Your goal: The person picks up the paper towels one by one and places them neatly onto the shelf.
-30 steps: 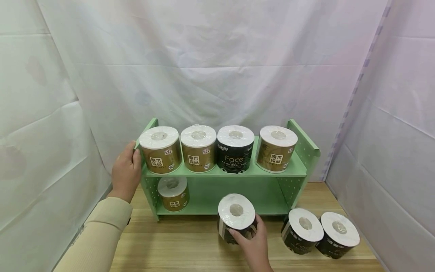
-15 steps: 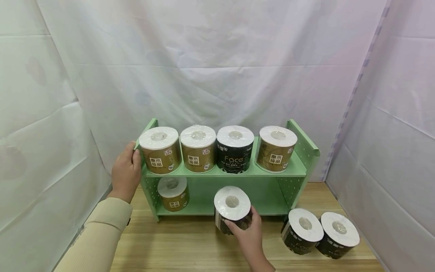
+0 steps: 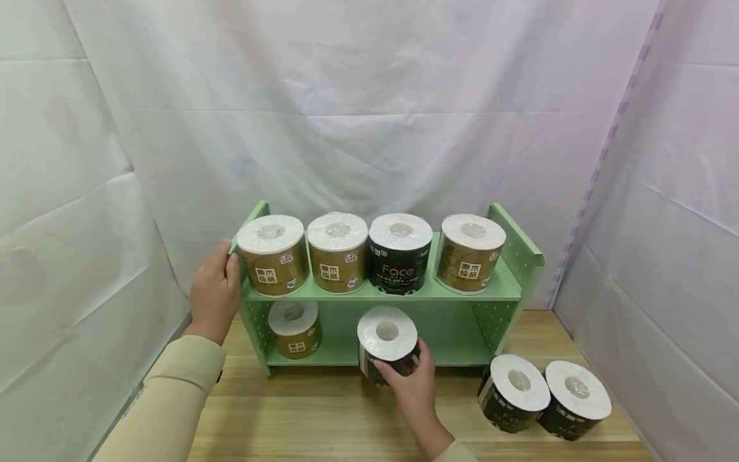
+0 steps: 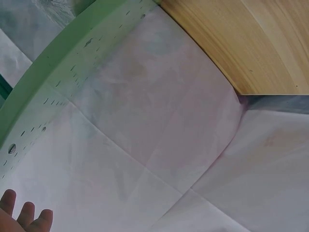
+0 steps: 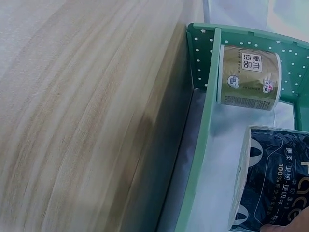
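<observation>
My right hand (image 3: 412, 388) grips a black-wrapped toilet roll (image 3: 388, 340) from its right side, thumb in front. The roll is upright at the front of the lower level of a green two-tier shelf (image 3: 383, 297); whether it touches the board cannot be told. In the right wrist view the black wrapper (image 5: 275, 179) lies beside a gold-wrapped toilet roll (image 5: 249, 76). My left hand (image 3: 215, 292) holds the shelf's left side panel near its upper front edge. Some of its fingertips (image 4: 27, 212) show below the green panel (image 4: 72, 67) in the left wrist view.
Along the upper level stand gold toilet rolls (image 3: 337, 256) and one black roll (image 3: 400, 260). A gold roll (image 3: 294, 330) stands at lower left. Two black rolls (image 3: 512, 401) (image 3: 573, 407) sit on the wooden table (image 3: 288, 417) at right. White cloth (image 3: 369, 115) surrounds the back and sides.
My right hand has carried the black toilet roll forward and slightly left, toward the lower shelf level. The left hand stays at the side panel.
</observation>
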{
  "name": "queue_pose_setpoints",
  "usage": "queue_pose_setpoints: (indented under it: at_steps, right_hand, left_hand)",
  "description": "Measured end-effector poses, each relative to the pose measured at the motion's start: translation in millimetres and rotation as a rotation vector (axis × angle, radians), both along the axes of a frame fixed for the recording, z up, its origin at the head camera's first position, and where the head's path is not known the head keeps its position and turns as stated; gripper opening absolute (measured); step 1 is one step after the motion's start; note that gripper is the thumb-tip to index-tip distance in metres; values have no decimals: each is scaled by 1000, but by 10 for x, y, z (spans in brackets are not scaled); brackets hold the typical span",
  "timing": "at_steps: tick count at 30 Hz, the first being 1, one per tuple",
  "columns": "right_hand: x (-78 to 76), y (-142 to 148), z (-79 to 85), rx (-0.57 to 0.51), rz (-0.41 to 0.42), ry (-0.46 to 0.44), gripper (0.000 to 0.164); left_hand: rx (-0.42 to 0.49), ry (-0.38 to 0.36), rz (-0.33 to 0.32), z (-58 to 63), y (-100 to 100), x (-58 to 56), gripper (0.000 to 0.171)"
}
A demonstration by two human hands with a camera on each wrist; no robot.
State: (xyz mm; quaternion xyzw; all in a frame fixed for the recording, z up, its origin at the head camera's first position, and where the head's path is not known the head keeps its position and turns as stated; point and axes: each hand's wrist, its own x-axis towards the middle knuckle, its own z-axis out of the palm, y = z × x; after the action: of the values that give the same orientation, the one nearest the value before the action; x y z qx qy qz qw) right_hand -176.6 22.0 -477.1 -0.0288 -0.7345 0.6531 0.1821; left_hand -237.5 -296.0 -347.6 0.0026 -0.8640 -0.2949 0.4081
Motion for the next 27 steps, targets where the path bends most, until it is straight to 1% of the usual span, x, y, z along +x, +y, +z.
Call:
queue_pose_setpoints:
  at_steps: [3,8,13,22,27]
  right_hand:
    - [-26,-25,-3,-3,-8,0,89]
    - [-75,-63,-20,31,-1,-19,91]
    - [-112,-92,-36,42,6,-37,91]
    - [-185,-132,-51,41,-7,-38,91]
    - [-224,-172,-59,19,-23,-9,88]
  left_hand:
    - [-3,4,-1,-5,-3,0,31]
    - [2,-2,-2,-3,-2,14,33]
    - [9,-9,-2,-9,-10,17,36]
    - [5,-9,-1,-2,-4,13,34]
    - [-5,-4,-1,-4,2,9,33]
